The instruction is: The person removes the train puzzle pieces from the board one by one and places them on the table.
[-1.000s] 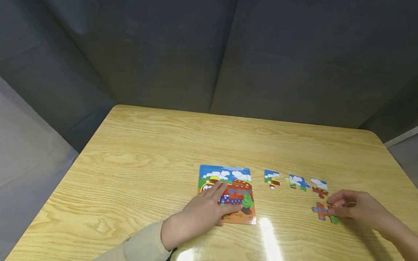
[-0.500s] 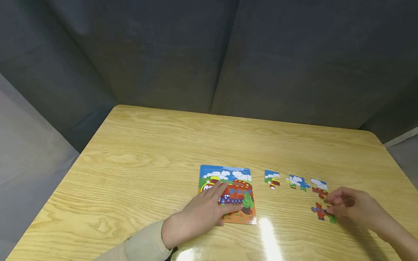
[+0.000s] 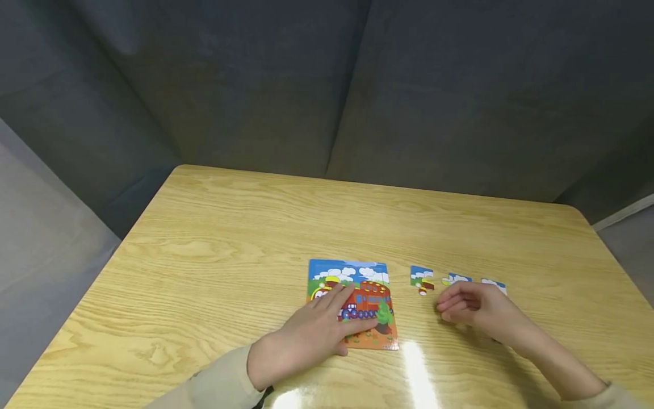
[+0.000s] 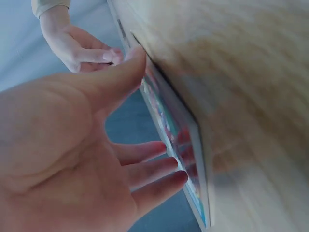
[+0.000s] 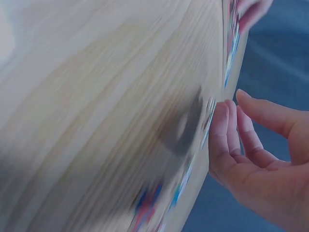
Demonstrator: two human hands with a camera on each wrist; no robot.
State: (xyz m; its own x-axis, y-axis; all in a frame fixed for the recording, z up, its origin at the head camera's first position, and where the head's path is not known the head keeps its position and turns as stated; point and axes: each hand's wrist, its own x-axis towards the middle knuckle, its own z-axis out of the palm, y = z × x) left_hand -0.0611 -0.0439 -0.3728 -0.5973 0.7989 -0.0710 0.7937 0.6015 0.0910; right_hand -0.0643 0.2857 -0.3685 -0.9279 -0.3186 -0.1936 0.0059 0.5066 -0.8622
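A train jigsaw puzzle (image 3: 375, 284) lies flat on the table. My left hand (image 3: 311, 329) rests on it with spread fingers, covering its lower left part. To the right, my right hand (image 3: 485, 312) hovers over the table with loosely bent fingers. The right wrist view shows nothing held between its thumb and fingers. Just beyond its fingertips lies a loose jigsaw piece (image 3: 421, 277) with cloud and yellow parts. Two cloud pieces, a middle one (image 3: 460, 278) and a right one (image 3: 494, 283), are partly hidden behind that hand. A red and blue piece (image 5: 147, 205) lies under the right forearm.
The wooden table (image 3: 230, 227) extends to the left and behind the puzzle. Dark grey cloth (image 3: 255, 85) hangs along its far edge and around the sides. A bright light reflection shows on the tabletop near the front.
My right hand has left the red and blue piece, moving leftward to near the leftmost loose piece. My left hand stays on the puzzle.
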